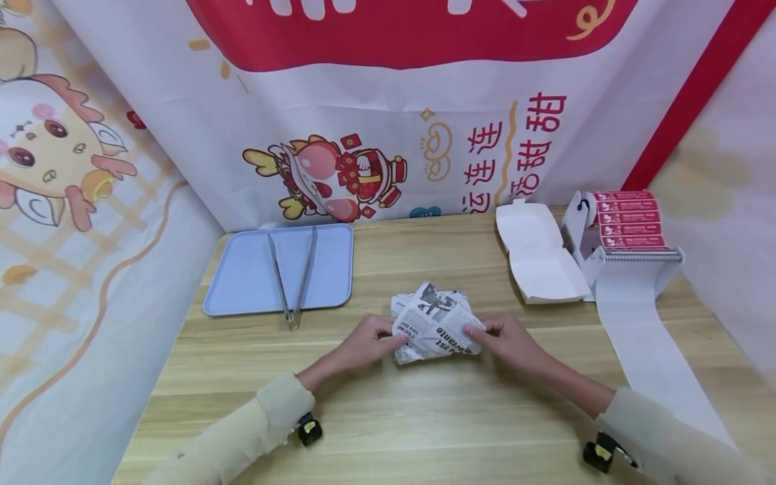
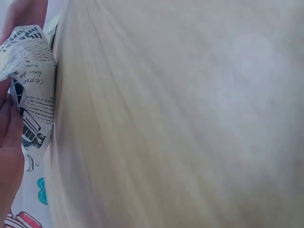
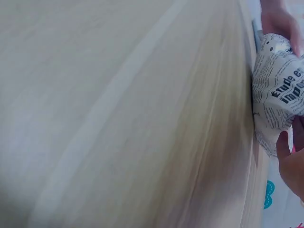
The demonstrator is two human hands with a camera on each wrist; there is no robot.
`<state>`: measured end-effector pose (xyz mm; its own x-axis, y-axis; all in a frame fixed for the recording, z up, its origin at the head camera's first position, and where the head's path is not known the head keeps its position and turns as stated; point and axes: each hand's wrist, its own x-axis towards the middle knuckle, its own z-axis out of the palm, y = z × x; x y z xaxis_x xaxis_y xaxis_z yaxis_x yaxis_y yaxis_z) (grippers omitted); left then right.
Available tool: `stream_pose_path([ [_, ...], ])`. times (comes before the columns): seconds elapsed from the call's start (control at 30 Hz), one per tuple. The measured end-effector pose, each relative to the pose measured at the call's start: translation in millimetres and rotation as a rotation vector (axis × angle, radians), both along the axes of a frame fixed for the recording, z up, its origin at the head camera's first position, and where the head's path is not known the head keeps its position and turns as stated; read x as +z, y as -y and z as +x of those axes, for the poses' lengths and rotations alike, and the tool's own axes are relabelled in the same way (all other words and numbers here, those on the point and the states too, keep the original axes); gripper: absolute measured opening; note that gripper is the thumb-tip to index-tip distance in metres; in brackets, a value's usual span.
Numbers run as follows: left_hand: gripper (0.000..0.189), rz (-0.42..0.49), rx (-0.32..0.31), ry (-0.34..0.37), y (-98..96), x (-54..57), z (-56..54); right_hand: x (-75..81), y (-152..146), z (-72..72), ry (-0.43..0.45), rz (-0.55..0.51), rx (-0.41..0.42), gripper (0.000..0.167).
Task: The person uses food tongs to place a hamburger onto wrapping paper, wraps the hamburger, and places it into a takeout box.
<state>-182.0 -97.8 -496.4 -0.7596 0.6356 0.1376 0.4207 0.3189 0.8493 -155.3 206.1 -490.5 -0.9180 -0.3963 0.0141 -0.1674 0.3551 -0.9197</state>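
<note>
A folded packet of newsprint-patterned paper lies on the wooden table in front of me, with crumpled, uneven edges. My left hand pinches its left side, thumb on top and fingers bent at the edge. On the opposite side, my right hand pinches the right edge, its thumb over the printed face. Large dark letters show in the right wrist view on the newsprint packet, between both hands. Whatever the paper may enclose is hidden.
A blue tray at the back left carries metal tongs, whose joined end sticks out over the front rim. Back right, an opened white takeaway box stands beside a label dispenser with a long strip of backing paper trailing forward.
</note>
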Motion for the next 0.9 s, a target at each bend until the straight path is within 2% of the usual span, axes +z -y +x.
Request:
stream_pose_path([
  [0.33, 0.028, 0.119, 0.324, 0.191, -14.1, -2.4, 5.9, 4.8, 15.7, -7.0, 0.239, -0.075, -0.223, 0.037],
  [0.47, 0.033, 0.142, 0.427, 0.219, -21.2, -2.2, 6.3, 5.7, 20.8, -9.5, 0.319, -0.135, -0.287, 0.038],
  [0.53, 0.036, 0.149, 0.468, 0.221, -23.3, -1.9, 7.6, 6.1, 22.8, -10.4, 0.333, -0.133, -0.315, 0.038],
  [0.7, 0.047, 0.112, 0.537, 0.27, -24.1, -5.4, 9.2, 7.5, 28.3, -11.9, 0.322, -0.141, -0.355, 0.034],
  [0.8, 0.048, 0.08, 0.542, 0.311, -23.4, -7.5, 8.8, 7.5, 31.8, -11.8, 0.308, -0.151, -0.385, 0.031],
  [0.9, 0.045, 0.067, 0.543, 0.311, -23.1, -8.2, 6.7, 6.6, 34.5, -10.9, 0.304, -0.16, -0.419, 0.028],
])
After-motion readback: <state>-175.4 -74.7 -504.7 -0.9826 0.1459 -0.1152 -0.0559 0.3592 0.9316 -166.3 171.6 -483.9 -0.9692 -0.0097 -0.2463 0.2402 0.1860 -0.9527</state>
